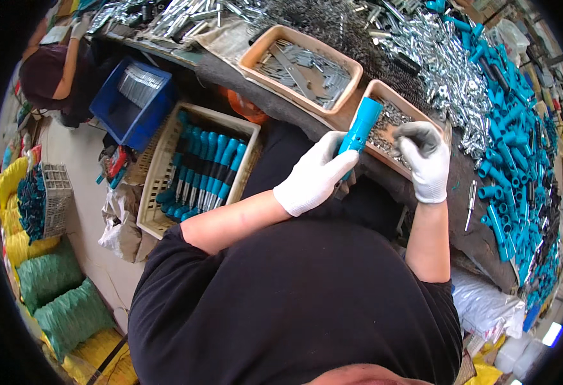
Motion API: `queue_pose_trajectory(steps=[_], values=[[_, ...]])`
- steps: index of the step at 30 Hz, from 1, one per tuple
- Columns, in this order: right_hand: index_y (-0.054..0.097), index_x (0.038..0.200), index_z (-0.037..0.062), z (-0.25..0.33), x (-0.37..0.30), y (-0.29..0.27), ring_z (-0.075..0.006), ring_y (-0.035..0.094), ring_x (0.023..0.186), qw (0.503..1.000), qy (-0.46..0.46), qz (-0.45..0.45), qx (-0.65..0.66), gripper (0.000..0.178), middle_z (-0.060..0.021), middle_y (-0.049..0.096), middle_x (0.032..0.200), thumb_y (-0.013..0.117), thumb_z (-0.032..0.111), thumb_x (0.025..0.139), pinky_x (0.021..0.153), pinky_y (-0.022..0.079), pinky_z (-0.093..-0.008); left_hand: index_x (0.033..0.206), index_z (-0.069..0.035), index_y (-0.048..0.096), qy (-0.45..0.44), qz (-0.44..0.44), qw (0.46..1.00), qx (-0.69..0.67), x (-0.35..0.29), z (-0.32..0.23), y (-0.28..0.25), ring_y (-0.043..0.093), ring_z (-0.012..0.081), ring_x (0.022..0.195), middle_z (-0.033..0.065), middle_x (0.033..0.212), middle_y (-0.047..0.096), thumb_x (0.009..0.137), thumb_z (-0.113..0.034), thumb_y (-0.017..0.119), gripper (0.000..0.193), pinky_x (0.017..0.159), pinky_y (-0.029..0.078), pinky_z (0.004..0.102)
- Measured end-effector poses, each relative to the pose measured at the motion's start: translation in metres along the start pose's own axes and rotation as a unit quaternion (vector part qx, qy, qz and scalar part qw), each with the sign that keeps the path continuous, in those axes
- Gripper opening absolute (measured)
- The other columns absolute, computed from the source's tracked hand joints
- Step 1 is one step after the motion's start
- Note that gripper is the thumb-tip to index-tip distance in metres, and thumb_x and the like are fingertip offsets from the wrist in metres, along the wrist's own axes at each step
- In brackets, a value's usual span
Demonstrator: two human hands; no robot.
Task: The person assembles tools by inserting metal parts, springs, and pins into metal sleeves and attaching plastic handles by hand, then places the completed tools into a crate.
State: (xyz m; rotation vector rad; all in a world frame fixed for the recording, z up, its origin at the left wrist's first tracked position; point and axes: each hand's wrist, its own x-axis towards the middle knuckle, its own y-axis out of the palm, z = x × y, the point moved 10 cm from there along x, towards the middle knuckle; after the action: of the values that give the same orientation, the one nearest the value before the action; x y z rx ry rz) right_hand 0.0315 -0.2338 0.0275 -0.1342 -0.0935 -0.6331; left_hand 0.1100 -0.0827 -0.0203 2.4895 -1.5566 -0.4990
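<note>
My left hand [315, 176], in a white glove, is closed around a teal plastic tube [362, 126] that points up and away from me. A dark piece shows below the grip, partly hidden by the hand. My right hand [424, 157], gloved too, hovers over the right side of a shallow peach tray [372, 149] of small metal parts [392, 120]. Its fingers are curled together in a pinch, and whatever lies between them is too small to make out. The two hands are apart, with the tube's upper end left of the right hand.
A larger peach tray [356, 69] holds metal strips. Loose metal parts [416, 38] and teal tubes [509, 138] heap the bench's far and right sides. At left stand a cream crate [253, 131] of teal-and-black tools and a blue bin [122, 131]. Another person [47, 74] sits far left.
</note>
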Motion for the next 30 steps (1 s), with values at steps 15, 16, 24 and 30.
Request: queue_pose_trajectory(steps=[15, 16, 24, 30], values=[[0.067, 0.092, 0.0009, 0.003, -0.044, 0.027, -0.0136, 0.059, 0.085, 0.993, -0.089, -0.023, -0.076, 0.020, -0.0078, 0.060, 0.092, 0.071, -0.010, 0.076, 0.072, 0.048, -0.0237, 0.125, 0.000, 0.044, 0.089, -0.012, 0.974, 0.209, 0.001, 0.005, 0.012, 0.059, 0.0176, 0.095, 0.0128, 0.106, 0.057, 0.092, -0.022, 0.061, 0.043, 0.082, 0.049, 0.0314], [0.067, 0.092, 0.0009, 0.001, -0.048, 0.028, -0.0136, 0.059, 0.085, 0.993, -0.088, -0.027, -0.079, 0.020, -0.0078, 0.060, 0.092, 0.071, -0.010, 0.076, 0.072, 0.048, -0.0237, 0.125, 0.000, 0.044, 0.089, -0.007, 0.974, 0.208, 0.000, 0.006, 0.012, 0.059, 0.0176, 0.095, 0.0128, 0.106, 0.057, 0.092, -0.022, 0.061, 0.043, 0.082, 0.049, 0.0314], [0.058, 0.090, 0.0012, -0.017, -0.057, 0.025, -0.0127, 0.059, 0.083, 0.995, -0.004, -0.042, 0.086, 0.020, -0.0068, 0.060, 0.092, 0.070, -0.008, 0.079, 0.075, 0.049, -0.0249, 0.128, 0.001, 0.043, 0.196, -0.006, 0.931, 0.308, -0.009, -0.015, 0.017, 0.059, 0.0291, 0.102, 0.0187, 0.111, 0.057, 0.089, -0.023, 0.063, 0.050, 0.089, 0.047, 0.0359], [0.056, 0.088, 0.0019, -0.015, -0.063, 0.022, -0.0123, 0.057, 0.082, 0.999, -0.011, -0.032, 0.007, 0.020, -0.0057, 0.059, 0.090, 0.070, -0.008, 0.078, 0.076, 0.048, -0.0257, 0.127, 0.001, 0.044, 0.063, 0.050, 0.975, 0.209, -0.004, 0.017, 0.021, 0.058, 0.0292, 0.104, 0.0189, 0.112, 0.056, 0.089, -0.023, 0.063, 0.050, 0.091, 0.046, 0.0352]])
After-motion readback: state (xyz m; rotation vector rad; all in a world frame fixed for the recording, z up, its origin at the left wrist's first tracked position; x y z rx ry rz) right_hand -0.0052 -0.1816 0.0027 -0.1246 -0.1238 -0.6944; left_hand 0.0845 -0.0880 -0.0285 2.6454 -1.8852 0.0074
